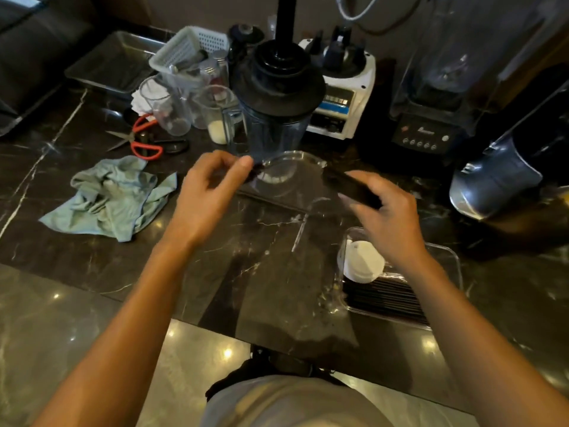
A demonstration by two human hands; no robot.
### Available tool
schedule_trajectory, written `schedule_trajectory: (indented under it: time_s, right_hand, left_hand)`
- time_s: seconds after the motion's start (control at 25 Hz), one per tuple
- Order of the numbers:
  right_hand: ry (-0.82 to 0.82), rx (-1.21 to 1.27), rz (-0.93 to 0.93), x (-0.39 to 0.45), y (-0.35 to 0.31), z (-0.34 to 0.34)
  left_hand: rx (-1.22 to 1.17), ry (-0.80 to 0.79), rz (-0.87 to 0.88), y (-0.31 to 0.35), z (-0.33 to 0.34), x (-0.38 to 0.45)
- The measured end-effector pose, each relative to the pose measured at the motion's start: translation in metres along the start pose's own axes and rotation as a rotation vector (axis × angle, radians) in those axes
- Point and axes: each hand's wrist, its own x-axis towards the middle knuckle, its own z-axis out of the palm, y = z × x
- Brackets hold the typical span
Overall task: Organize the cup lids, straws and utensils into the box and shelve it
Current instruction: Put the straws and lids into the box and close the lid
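On dark veined marble counter: clear rect. plastic box at R, holding black straws w/ round white cup lids. L hand pinches clear domed lid; R hand grips blurred black bundle. Labels unreadable.

Beside the clear box, the right hand blurs around a dark object I cannot identify, its wrist hiding part of the box's black straws, while the frame's right edge crops the blender jug.
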Motion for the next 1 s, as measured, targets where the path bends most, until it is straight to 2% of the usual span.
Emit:
schedule_trajectory:
  time_s: [0.12, 0.24, 0.32, 0.48, 0.6, 0.64, 0.72, 0.8, 0.84, 1.0]
  right_hand:
    - [0.084, 0.069, 0.122, -0.004, 0.001, -0.037]
    - [0.195, 0.093, 0.192, -0.015, 0.003, -0.065]
    - [0.232, 0.067, 0.239, -0.024, 0.010, -0.082]
    - [0.274, 0.013, 0.379, -0.049, 0.038, -0.109]
    - [0.297, -0.031, 0.608, -0.077, 0.064, -0.129]
    - [0.308, -0.006, 0.721, -0.088, 0.071, -0.135]
    - [0.329, 0.232, 0.899, -0.111, 0.083, -0.147]
    - [0.304, 0.508, 1.002, -0.130, 0.092, -0.154]
    - [0.302, 0.546, 1.027, -0.138, 0.098, -0.154]
    - [0.426, 0.328, 1.043, -0.161, 0.128, -0.143]
  left_hand:
    - [0.038, -0.227, 0.090, 0.020, 0.018, 0.005]
    - [0.062, -0.315, 0.209, 0.029, 0.051, 0.008]
    - [-0.041, -0.349, 0.211, 0.034, 0.082, 0.005]
    - [-0.236, -0.396, 0.096, 0.029, 0.136, -0.005]
    - [-0.359, -0.388, -0.018, 0.017, 0.167, -0.016]
    - [-0.413, -0.369, -0.084, 0.014, 0.176, -0.020]
    - [-0.485, -0.313, -0.240, 0.010, 0.195, -0.027]
    - [-0.504, -0.282, -0.351, 0.005, 0.212, -0.034]
    - [-0.500, -0.289, -0.385, 0.001, 0.218, -0.038]
    - [-0.337, -0.316, -0.394, -0.014, 0.235, -0.060]
